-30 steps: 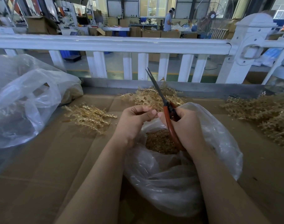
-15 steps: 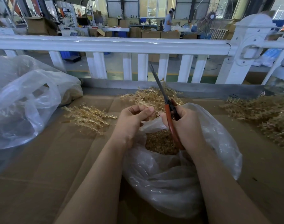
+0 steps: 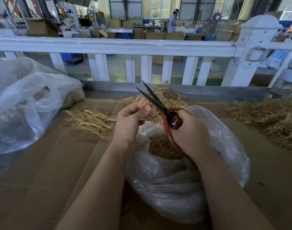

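Observation:
My right hand (image 3: pixel 188 133) grips red-handled scissors (image 3: pixel 158 105) whose dark blades stand spread apart, pointing up and away. My left hand (image 3: pixel 130 120) is beside the blades, fingers curled, thumb and forefinger pinching a small gold piece that is mostly hidden. Below both hands sits a clear plastic bag (image 3: pixel 183 180) with its mouth open, holding small gold cut pieces (image 3: pixel 160 146). A heap of gold plastic sprigs (image 3: pixel 168 98) lies just behind the hands.
Everything rests on a cardboard-covered table (image 3: pixel 42 180). More gold sprigs lie at left centre (image 3: pixel 90 120) and far right (image 3: pixel 274 118). A large clear bag (image 3: pixel 22 103) fills the left side. A white railing (image 3: pixel 125 47) runs along the table's back edge; a workshop lies beyond.
The scissor blades, closed before, have spread apart. My left hand has stayed close to the blades with its pinch.

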A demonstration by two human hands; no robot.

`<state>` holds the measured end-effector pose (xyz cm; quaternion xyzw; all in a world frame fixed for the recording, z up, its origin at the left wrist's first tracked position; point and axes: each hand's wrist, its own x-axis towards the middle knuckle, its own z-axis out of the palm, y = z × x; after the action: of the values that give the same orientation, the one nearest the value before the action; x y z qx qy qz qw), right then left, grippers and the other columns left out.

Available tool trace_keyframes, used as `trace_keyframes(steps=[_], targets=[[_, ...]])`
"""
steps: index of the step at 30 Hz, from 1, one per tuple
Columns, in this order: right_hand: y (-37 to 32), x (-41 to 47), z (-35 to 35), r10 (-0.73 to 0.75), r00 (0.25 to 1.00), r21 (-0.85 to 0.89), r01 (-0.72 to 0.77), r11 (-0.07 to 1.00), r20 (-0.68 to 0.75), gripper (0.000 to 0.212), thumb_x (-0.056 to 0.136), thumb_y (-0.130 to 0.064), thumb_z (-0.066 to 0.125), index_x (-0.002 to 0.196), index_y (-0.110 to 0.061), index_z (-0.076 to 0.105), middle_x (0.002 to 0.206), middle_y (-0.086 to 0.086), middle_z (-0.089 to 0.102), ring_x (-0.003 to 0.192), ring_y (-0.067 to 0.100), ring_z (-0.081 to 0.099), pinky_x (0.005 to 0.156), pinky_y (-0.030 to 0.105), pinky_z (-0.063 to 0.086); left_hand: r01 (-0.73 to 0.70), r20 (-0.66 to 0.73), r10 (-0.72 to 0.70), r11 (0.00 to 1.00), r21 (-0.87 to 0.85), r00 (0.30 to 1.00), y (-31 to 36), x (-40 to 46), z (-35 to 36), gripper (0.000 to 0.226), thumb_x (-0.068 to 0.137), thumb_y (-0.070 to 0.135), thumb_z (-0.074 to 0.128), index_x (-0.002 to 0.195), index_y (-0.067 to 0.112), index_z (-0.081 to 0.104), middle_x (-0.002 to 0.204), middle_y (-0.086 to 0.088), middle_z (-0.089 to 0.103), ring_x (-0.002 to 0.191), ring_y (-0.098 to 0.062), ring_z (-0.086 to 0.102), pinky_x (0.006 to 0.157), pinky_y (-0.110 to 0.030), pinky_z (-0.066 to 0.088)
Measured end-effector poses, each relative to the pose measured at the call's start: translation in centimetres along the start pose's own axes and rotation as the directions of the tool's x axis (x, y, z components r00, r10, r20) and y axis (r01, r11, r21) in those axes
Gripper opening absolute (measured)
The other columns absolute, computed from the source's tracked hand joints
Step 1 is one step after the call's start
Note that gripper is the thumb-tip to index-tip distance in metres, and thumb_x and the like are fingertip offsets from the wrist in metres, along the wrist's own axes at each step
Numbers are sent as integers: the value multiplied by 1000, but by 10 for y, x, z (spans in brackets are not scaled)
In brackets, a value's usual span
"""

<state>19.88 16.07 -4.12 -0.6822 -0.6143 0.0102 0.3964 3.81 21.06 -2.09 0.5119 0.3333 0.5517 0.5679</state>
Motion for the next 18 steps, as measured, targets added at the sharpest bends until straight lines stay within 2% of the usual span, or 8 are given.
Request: trace_keyframes(steps=[6, 9, 13, 18], targets=[[-2, -1, -2, -66, 998, -77, 67, 995, 7, 72, 67, -93, 43, 98, -31, 58, 88, -18, 64, 80, 3, 59, 61, 13, 39, -34, 53, 38, 996, -79, 998, 0, 0, -1, 16, 92, 0, 56, 80, 10, 60, 73, -5, 47, 65, -11, 42, 57, -14, 40], [-1, -1, -4, -72, 997, -118, 71, 990, -2, 69, 68, -91, 45, 95, -29, 58, 85, -18, 62, 78, 2, 58, 60, 14, 39, -46, 47, 49, 997, -58, 998, -2, 0, -1, 19, 91, -2, 54, 78, 11, 60, 73, -3, 48, 66, -10, 43, 60, -17, 39], [-1, -1, -4, -82, 997, -170, 78, 982, -15, 68, 68, -92, 43, 90, -29, 57, 82, -18, 60, 73, 1, 55, 57, 12, 36, -49, 42, 50, 998, -29, 998, -4, 1, -2, 22, 91, -4, 53, 76, 11, 58, 73, -3, 48, 70, -12, 42, 69, -27, 35], [0, 0, -3, -74, 996, -212, 63, 975, -41, 60, 70, -90, 48, 83, -32, 55, 74, -20, 57, 66, -4, 49, 54, 10, 31, -54, 44, 54, 998, -15, 998, -6, 3, -4, 24, 90, -2, 55, 75, 15, 61, 72, 2, 52, 71, -10, 44, 71, -28, 34]])
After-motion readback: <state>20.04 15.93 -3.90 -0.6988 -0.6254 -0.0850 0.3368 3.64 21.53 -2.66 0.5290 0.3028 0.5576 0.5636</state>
